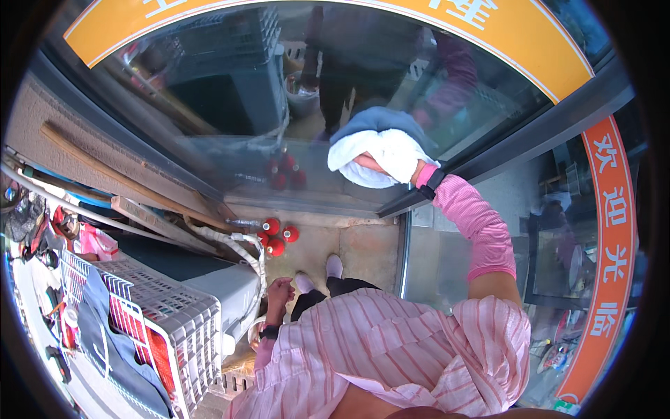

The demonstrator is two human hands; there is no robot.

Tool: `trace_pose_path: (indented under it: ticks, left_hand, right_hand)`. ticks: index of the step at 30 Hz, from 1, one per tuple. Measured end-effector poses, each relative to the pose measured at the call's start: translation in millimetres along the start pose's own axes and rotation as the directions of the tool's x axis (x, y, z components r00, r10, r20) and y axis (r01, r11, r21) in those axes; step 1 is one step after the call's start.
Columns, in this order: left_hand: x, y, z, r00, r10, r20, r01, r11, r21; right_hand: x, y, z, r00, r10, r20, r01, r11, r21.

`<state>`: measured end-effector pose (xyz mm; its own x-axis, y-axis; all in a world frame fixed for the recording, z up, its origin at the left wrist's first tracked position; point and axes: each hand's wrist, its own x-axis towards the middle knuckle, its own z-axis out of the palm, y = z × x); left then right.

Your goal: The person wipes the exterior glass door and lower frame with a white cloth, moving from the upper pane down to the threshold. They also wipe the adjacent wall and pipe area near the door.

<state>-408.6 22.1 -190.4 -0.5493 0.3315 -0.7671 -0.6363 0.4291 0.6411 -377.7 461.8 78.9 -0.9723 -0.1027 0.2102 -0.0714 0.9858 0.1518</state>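
My right hand [372, 163] is stretched out with a white cloth [403, 152] gathered in it, and the cloth lies against a large glass pane [235, 162]. Part of the hand is hidden by the cloth's folds. The pane mirrors the cloth and my pink sleeve. Low by my side, my left hand [281, 290] hangs with its fingers curled in and nothing seen in them. It is near a grey plastic appliance or box [246, 288] with a white wrapped hose [254, 251].
Several red bottles [275, 246] and a clear plastic bottle [243, 223] are on the floor by the door sill. A white plastic crate [193, 340] stands at left, below wooden poles [125, 175]. A dark metal frame [497, 141] and another glass panel [445, 262] are at right.
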Motion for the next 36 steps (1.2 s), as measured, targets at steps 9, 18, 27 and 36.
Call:
trace_pose_path:
  ticks: [9, 18, 27, 36]
  left_hand:
    - [13.0, -21.2, -16.5, 0.995, 0.019, -0.094, -0.040, 0.975, -0.220]
    - [-23.9, -87.0, -48.4, 0.967, -0.107, -0.229, 0.004, 0.913, -0.408]
    - [-22.2, -114.8, -90.3, 0.918, -0.210, -0.336, -0.063, 0.760, -0.647]
    - [-10.3, -96.6, -46.2, 0.897, -0.160, -0.413, -0.193, 0.699, -0.689]
  right_hand:
    - [165.4, -49.4, -27.6, 0.881, -0.190, -0.434, 0.013, 0.925, -0.379]
    - [134.2, -111.2, 125.0, 0.886, -0.103, 0.453, -0.119, 0.891, 0.437]
    - [306.5, -139.5, 14.4, 0.793, -0.403, -0.456, 0.419, 0.905, -0.072]
    - [340.0, -197.3, 181.4, 0.958, -0.236, 0.164, 0.139, 0.881, 0.453]
